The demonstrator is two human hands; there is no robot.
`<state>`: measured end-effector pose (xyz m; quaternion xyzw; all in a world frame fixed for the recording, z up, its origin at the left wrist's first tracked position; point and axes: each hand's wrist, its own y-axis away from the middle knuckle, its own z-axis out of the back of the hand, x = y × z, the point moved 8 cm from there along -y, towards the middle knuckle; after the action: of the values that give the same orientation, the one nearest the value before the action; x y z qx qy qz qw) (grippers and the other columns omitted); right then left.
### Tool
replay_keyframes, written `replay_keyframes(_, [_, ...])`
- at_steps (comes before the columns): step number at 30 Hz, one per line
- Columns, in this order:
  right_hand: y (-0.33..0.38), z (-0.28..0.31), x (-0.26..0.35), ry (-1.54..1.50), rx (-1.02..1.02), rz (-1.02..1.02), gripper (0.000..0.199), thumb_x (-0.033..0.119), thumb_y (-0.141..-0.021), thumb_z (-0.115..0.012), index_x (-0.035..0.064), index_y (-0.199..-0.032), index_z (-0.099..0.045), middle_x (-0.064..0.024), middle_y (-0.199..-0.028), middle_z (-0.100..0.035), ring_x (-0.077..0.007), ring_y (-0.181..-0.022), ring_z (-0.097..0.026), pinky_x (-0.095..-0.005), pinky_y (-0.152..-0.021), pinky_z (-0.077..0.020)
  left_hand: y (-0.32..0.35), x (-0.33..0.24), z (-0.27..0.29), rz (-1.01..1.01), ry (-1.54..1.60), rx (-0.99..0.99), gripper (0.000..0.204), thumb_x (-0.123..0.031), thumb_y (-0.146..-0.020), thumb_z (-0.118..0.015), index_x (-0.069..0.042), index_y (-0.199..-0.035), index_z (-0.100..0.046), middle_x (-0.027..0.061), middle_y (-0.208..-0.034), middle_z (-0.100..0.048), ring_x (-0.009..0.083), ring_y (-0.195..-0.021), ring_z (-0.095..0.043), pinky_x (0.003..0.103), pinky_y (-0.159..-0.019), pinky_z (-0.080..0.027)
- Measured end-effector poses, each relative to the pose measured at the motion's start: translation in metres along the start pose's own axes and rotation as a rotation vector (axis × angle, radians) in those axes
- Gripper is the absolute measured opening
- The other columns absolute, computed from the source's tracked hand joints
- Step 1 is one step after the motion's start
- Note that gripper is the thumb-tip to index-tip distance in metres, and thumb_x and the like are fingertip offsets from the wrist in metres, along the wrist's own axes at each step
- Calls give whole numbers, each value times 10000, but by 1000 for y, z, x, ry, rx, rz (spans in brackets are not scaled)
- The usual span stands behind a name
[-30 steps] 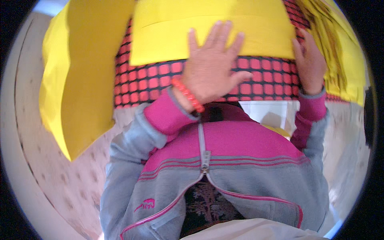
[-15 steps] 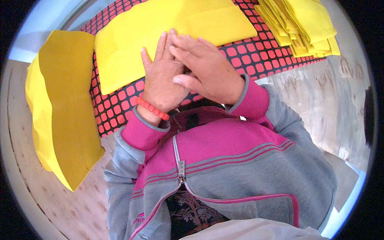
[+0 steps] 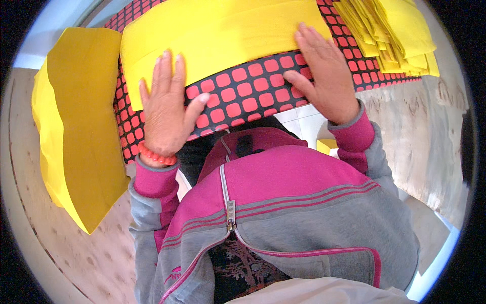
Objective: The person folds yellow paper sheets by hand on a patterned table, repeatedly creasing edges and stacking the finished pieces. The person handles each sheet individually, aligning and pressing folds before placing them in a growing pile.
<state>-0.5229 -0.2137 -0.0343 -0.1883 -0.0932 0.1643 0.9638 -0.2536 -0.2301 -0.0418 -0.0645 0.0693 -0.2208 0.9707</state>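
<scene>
A flat piece of yellow cloth-like sheet (image 3: 217, 38) lies on a table (image 3: 243, 88) covered in a red-and-black patterned cover. My left hand (image 3: 168, 104) is spread, fingertips on the near left part of the sheet, with a red bead bracelet at the wrist. My right hand (image 3: 324, 73) is spread too, its fingers at the sheet's right end and its thumb over the cover. Neither hand grips anything.
A larger folded yellow piece (image 3: 86, 111) hangs over the table's left side. At the far right is a stack of folded yellow pieces (image 3: 400, 38). Pale, stained flooring (image 3: 410, 131) shows to the right of the table.
My hands were together, the right overlapping the left, near the middle of the sheet. They have moved apart to its two ends, and the sheet lies flatter with a straighter near edge.
</scene>
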Motion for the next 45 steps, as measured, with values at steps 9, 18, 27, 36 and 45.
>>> replay_keyframes(9, [11,13,-34,29,-47,-53,722,485,-923,-641,-31,-1410,-513,-234,-1493,-484,-354,-1411,-440,-497,-1178,-292,38,54,9,136,-32,13,847,-530,-981,-533,-19,-1587,-237,175,-1667,-197,315,-1551,-166,602,-1209,-75])
replay_keyframes(18, [-23,2,76,-269,-75,213,510,334,-944,-613,48,-1362,-563,-170,-1467,-517,-319,-1393,-458,-516,-1139,-339,-23,-82,7,-234,29,-185,678,-354,-936,-585,13,-1481,-413,215,-1538,-418,338,-1456,-371,621,-1172,-227])
replay_keyframes(27, [-11,-10,19,-137,87,111,603,300,-947,-624,33,-1466,-477,-150,-1553,-445,-303,-1450,-401,-479,-1191,-276,11,-27,3,-49,94,-96,837,-522,-931,-588,28,-1517,-356,215,-1601,-324,333,-1509,-279,549,-1216,-175])
replay_keyframes(36, [8,0,-41,-59,10,-32,565,287,-1005,-573,44,-1499,-447,-152,-1557,-441,-319,-1441,-413,-470,-1187,-288,64,35,13,200,-57,-41,854,-512,-961,-560,21,-1561,-266,201,-1644,-244,337,-1529,-230,564,-1220,-117])
replay_keyframes(45, [-13,17,38,-152,-162,126,549,177,-861,-707,19,-1369,-572,-202,-1385,-590,-342,-1354,-504,-450,-1110,-388,16,-22,32,-41,-31,-162,697,-412,-967,-590,20,-1486,-419,219,-1564,-388,360,-1477,-330,580,-1199,-174])
